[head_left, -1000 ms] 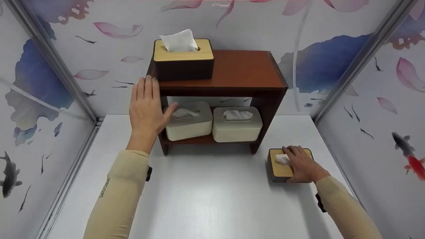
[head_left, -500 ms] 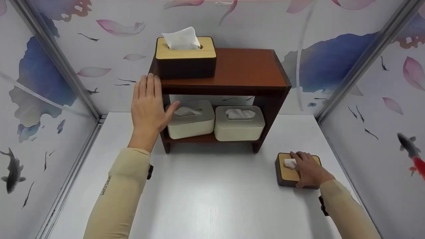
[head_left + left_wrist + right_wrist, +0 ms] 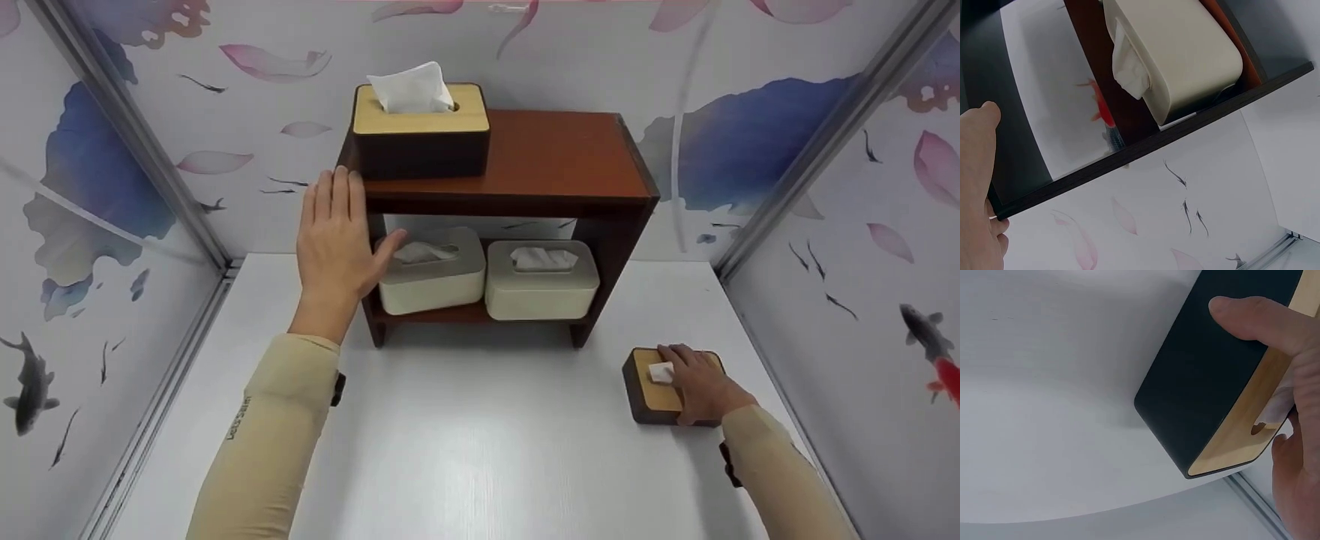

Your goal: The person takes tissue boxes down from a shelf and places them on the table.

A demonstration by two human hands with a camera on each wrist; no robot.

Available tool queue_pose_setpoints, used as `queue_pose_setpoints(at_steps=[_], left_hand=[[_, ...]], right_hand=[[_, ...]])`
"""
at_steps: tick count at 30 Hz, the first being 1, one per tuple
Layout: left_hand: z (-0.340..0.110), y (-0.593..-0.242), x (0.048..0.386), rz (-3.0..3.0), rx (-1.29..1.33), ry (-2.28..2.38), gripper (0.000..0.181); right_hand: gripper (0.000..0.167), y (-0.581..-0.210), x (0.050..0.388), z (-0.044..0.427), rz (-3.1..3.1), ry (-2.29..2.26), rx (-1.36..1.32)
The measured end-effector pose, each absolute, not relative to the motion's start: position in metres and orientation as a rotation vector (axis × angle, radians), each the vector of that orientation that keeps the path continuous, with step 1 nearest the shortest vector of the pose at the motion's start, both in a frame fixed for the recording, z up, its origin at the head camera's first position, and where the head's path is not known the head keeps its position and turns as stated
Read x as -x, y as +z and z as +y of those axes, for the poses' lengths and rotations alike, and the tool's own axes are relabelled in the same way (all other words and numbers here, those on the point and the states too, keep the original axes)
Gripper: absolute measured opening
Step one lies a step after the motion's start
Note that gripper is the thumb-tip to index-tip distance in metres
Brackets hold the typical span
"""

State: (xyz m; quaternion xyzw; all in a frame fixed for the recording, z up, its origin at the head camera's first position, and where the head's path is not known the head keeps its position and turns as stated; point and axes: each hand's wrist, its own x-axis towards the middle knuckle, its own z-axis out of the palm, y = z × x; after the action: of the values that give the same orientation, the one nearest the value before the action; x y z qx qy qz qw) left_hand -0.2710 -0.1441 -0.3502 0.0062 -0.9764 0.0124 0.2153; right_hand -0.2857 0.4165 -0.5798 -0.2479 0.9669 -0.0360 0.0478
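While resting the left hand [image 3: 331, 247] straight-fingered against the shelf [image 3: 570, 154], gripping a wood-lidded tissue box [image 3: 655, 395] in the right hand [image 3: 700, 388] at the right of the desk [image 3: 465, 435], apparently shifting it farther from the shelf than before.

Left hand [image 3: 976, 185] touching shelf [image 3: 1145, 143], cream tissue box [image 3: 1190, 50] inside, white tissue [image 3: 1130, 73] protruding

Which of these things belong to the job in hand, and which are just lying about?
Likely part of the job:
Dark wood-lidded tissue box, gripped by the right hand
Shelf unit, touched by the left hand

Apparently just standing about:
Similar wood-lidded box, on top
Left pale tissue box and right pale tissue box, on the lower level
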Motion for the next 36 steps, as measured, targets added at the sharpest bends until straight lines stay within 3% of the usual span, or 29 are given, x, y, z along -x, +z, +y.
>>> queue_pose_setpoints(at_steps=[11,25,36], left_hand=[[-0.144,-0.352,0.271,-2.695,-0.011,0.009,0.097],[-0.144,-0.353,0.273,-2.698,-0.017,0.064,0.098],[-0.145,-0.353,0.272,-2.698,-0.018,0.054,0.098]], right_hand=[[0.126,-0.574,0.285,0.415,2.894,0.027,0.681],[0.127,-0.551,0.279,0.415,2.837,-0.329,0.572],[0.11,-0.533,0.277,0.393,2.877,-0.447,0.56]])
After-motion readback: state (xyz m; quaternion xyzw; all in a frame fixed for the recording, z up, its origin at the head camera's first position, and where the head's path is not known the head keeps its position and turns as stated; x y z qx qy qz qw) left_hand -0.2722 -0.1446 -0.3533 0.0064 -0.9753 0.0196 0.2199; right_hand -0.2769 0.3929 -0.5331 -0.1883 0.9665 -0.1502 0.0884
